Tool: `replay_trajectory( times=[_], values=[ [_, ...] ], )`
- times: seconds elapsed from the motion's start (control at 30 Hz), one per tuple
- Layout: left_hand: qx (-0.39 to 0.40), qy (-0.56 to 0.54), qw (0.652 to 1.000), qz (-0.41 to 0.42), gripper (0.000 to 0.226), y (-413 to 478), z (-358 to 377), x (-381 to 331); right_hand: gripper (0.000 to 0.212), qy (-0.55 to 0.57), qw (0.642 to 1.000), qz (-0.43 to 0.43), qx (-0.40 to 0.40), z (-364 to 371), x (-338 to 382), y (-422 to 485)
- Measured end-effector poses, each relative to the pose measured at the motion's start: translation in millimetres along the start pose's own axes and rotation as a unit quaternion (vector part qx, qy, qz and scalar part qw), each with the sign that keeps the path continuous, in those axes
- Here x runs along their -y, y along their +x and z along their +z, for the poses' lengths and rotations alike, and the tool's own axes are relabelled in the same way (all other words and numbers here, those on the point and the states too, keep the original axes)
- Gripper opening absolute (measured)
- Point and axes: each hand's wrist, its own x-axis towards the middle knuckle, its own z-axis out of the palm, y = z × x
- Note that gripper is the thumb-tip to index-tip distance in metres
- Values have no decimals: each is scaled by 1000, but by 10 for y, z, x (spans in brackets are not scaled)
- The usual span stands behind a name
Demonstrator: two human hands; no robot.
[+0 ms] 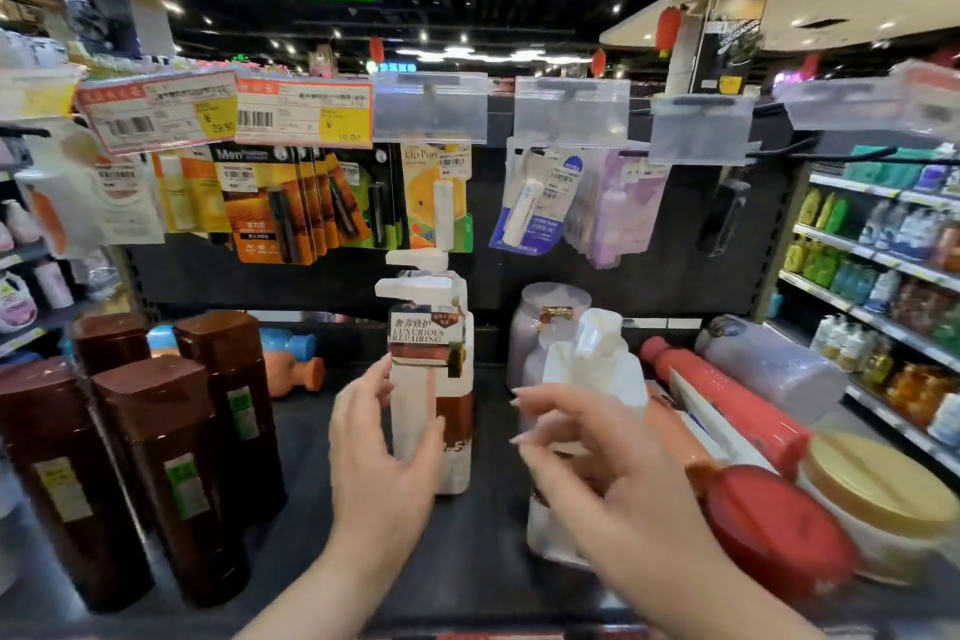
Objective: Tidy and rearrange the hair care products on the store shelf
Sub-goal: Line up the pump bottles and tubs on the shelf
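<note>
Pump bottle (431, 379) stands upright on open shelf (311, 442) between brown bottles (171, 457) and jar (872, 499).

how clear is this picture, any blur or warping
Head view: right hand and the white bottle behind it smear with motion blur; the pump bottle label reads fairly sharp; wide-angle bending curves the side shelves; ceiling lights glare; far aisles are soft.
</note>
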Motion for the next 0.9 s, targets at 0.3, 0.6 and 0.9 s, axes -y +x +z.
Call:
replay_trajectory(
  times=[0.3,0.6,0.9],
  values=[
    [251,-71,964,-58,40,-189,297,-361,45,-4,980,160,-117,-708,-640,260],
    [318,-130,934,-99,61,-279,348,-289,97,107,979,136,105,-416,-907,82],
    [221,-110,960,-134,69,-180,-71,-86,90,142,945,231,186,-113,-918,219]
  ],
)
